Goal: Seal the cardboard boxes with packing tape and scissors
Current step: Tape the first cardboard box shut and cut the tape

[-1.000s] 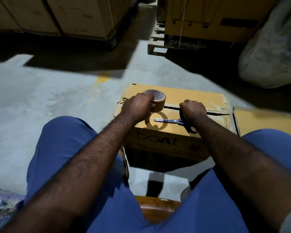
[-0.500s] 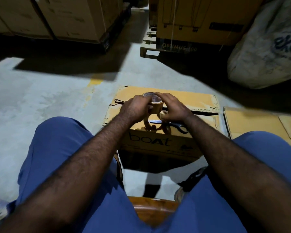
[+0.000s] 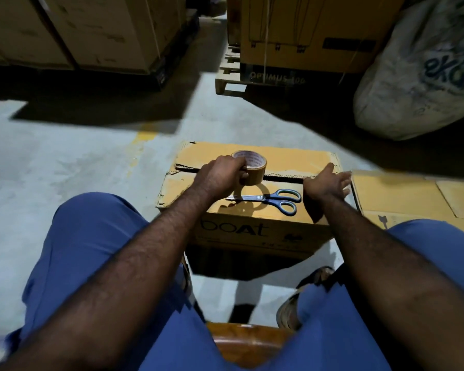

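Note:
A brown cardboard box (image 3: 292, 162) printed "boat" stands on the floor between my knees, its top flaps meeting at an unsealed seam. My left hand (image 3: 220, 175) grips a roll of brown packing tape (image 3: 252, 168) standing on the seam. Blue-handled scissors (image 3: 273, 199) lie flat on the near flap, blades pointing left. My right hand (image 3: 326, 183) hovers over the box's right end with straight fingers, holding nothing.
A second cardboard box (image 3: 413, 194) lies to the right of the first. Stacked cartons (image 3: 91, 30) sit on a pallet at back left, a yellow crate (image 3: 306, 36) on a pallet behind, and a large white sack (image 3: 423, 76) at right. Grey floor (image 3: 65, 162) lies to the left.
My right hand has left the tape roll and moved right to the box's right end, uncovering the scissors. My left hand keeps its grip on the roll.

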Available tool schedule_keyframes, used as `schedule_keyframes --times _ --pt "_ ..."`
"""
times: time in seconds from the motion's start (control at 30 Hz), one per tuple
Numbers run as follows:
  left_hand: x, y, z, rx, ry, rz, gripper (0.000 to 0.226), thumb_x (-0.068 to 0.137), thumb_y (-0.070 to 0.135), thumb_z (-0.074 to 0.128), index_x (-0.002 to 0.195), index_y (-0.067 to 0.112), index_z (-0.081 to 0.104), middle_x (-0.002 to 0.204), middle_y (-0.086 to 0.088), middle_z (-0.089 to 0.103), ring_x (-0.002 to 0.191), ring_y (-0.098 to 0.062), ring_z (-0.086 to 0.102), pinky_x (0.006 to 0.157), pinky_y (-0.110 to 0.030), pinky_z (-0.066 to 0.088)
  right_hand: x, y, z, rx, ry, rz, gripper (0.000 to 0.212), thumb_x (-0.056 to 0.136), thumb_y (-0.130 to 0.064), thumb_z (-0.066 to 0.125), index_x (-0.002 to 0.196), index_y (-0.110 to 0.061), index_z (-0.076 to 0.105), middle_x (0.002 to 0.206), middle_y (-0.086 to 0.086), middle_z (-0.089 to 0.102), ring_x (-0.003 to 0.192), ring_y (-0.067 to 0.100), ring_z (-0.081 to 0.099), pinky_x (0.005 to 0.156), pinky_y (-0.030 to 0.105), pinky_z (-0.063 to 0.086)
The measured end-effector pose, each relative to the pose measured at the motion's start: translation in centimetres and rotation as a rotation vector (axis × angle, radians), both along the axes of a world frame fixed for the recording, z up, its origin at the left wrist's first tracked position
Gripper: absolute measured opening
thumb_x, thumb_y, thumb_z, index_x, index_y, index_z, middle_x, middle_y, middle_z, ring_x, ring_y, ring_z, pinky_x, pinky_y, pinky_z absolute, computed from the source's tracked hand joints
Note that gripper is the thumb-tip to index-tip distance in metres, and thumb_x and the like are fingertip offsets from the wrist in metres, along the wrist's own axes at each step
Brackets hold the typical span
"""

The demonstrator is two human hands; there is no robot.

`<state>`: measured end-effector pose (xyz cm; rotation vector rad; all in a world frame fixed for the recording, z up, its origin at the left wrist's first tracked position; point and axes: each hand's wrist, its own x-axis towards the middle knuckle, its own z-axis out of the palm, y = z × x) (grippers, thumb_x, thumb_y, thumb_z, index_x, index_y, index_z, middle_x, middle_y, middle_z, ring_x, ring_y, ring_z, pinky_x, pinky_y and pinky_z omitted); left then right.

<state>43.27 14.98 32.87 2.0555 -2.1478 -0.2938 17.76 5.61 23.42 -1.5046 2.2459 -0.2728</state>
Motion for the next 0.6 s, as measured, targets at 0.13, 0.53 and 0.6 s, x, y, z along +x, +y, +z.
schedule_keyframes --times 0.13,0.53,0.6 --pt "-0.7 -0.5 -0.2 0.0 0.002 -0.023 0.027 0.103 0.035 0.053 0.125 0.022 0.059 0.121 -0.006 0.065 0.1 -0.025 0.062 0.077 -0.04 0.054 -0.1 0.0 -0.8 0.008 0.022 0.031 0.069 0.092 -0.037 0.066 0.146 -0.011 0.033 0.159 0.036 0.015 0.146 0.05 0.025 0.117 0.053 0.029" --pt "-1.2 -0.4 -1.0 0.03 0.006 -0.057 0.031 0.103 0.033 0.054 0.13 0.021 0.058 0.127 -0.006 0.064 0.106 -0.024 0.063 0.086 -0.043 0.057 0.8 0.6 0.3 -0.085 0.056 0.107 0.07 0.089 -0.025 0.068 0.15 -0.022 0.034 0.162 0.018 0.019 0.145 0.044 0.026 0.112 0.058 0.038" --pt "-1.1 -0.4 -0.8 0.027 0.012 -0.05 0.031 0.103 0.033 0.054 0.132 0.021 0.057 0.128 -0.006 0.064 0.106 -0.023 0.063 0.085 -0.041 0.056 1.9 0.4 1.4 -0.112 -0.102 0.306 0.088 0.082 -0.013 0.072 0.156 -0.032 0.027 0.167 0.008 0.009 0.147 0.038 0.029 0.106 0.056 0.048"
